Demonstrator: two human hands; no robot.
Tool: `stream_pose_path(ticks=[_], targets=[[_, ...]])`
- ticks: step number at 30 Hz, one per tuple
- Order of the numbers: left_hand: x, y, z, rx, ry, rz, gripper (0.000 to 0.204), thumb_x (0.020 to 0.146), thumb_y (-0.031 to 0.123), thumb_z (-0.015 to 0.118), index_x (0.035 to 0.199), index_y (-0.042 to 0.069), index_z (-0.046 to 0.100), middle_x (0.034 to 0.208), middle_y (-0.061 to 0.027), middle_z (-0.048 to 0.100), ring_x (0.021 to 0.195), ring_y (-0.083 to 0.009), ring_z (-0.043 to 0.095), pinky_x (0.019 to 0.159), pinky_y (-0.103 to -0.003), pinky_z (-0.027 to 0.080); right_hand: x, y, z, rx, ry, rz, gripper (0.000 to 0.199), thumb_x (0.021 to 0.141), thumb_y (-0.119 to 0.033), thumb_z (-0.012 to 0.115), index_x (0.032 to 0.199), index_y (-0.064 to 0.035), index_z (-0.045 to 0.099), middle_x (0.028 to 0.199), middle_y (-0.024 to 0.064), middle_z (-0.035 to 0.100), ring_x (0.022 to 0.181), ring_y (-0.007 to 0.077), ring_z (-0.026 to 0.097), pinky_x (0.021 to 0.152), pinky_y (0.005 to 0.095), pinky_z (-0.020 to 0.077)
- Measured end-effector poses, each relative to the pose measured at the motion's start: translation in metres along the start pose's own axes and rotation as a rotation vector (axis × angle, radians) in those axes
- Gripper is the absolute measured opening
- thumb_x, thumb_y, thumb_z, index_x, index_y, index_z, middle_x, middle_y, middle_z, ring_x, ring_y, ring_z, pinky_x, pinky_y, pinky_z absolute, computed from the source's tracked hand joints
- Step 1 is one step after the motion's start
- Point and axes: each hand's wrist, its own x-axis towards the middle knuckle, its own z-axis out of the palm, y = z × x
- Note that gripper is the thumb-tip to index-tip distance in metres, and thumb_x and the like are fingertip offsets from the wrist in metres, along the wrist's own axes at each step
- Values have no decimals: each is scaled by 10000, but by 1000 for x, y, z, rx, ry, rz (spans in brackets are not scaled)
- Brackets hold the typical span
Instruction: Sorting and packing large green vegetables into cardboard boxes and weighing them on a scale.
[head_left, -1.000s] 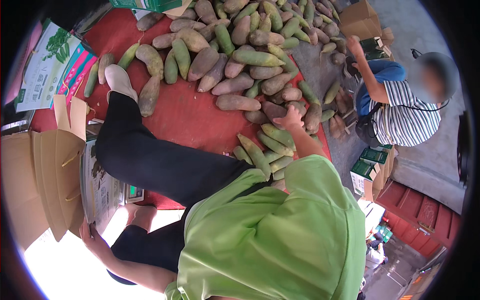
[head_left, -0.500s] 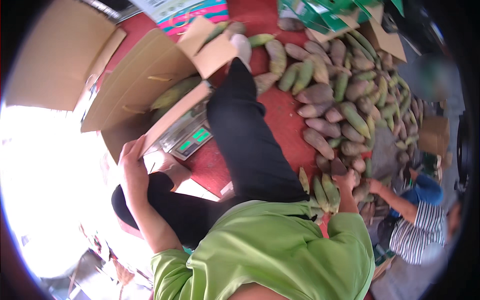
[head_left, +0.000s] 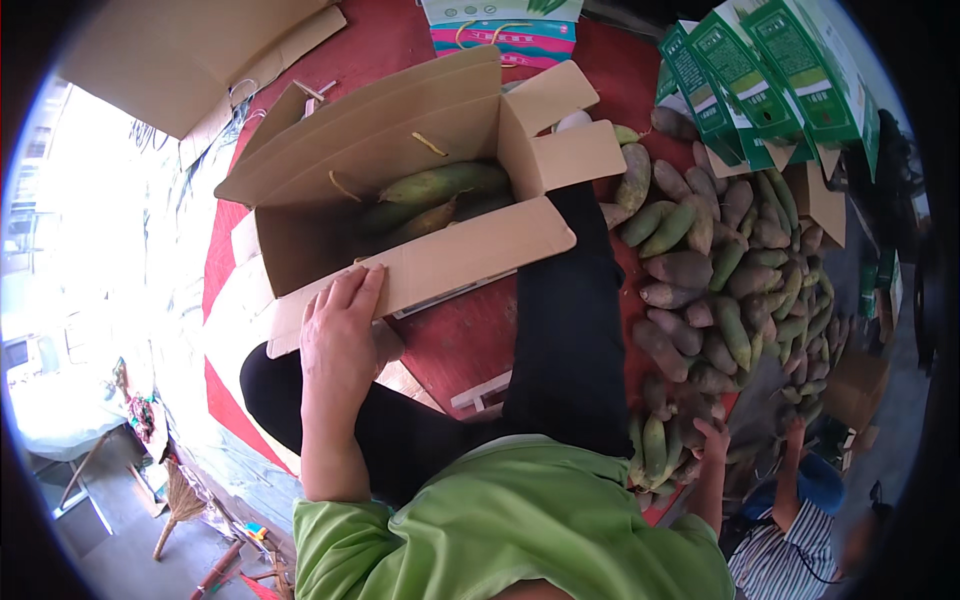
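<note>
My left hand [head_left: 338, 325] grips the long front flap of an open cardboard box [head_left: 450, 245], its fingers lying over the flap's near edge and its thumb hidden. Several long green radishes [head_left: 445, 183] lie inside, and a yellow cord handle [head_left: 430, 145] shows on the back wall. At the lower right, my right hand [head_left: 712, 437] is at the near edge of a big heap of green and purplish radishes [head_left: 735, 330]. Its fingers are apart beside a dull purple one, and no radish shows held in them.
Beside the heap, a co-worker in a striped shirt [head_left: 790, 560] reaches a hand [head_left: 795, 432] toward it. Green printed cartons [head_left: 770, 85] stand at the far right, pink and blue boxes [head_left: 505, 40] at the back. A large cardboard sheet [head_left: 190, 60] is far left, a straw broom [head_left: 180, 500] lower left.
The view has swung left, so the box sits nearer the middle and shows more of its inside. My left hand stays on the flap; the right has loosened from a dark radish. The scale display is now hidden.
</note>
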Motion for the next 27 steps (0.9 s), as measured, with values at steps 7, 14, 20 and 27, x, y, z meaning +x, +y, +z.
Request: stream_pose_path(ticks=[7,14,20,27], targets=[[-9,-8,-7,25,-13,10,406,817,32,513,1212,68,600,1210,-123,587,1126,-317,550,989,-419,412,-74,-124,26,239,-244,-307,834,652,-229,781,1366,-10,409,1296,135,488,1115,256,536,751,398,502],[-6,-3,-7,3,16,58,388,818,23,506,1185,66,626,1188,-120,606,1096,-320,566,942,-412,447,-168,-293,101,168,-543,-986,881,544,-275,833,1300,7,480,1226,104,549,1158,226,524,1009,343,378],[-8,-7,-8,4,31,62,373,825,25,495,1171,48,631,1165,-142,616,1076,-327,579,928,-404,455,-267,-383,200,-223,-788,-1521,757,542,-276,824,1216,-50,567,1132,77,606,1067,193,567,943,325,426],[-3,-7,-11,-106,-11,118,320,853,4,491,1146,6,619,1129,-166,621,1041,-347,594,888,-403,470,-316,-369,342,-619,-765,-1713,657,420,-341,791,989,-30,683,909,183,686,892,341,669,780,401,546]])
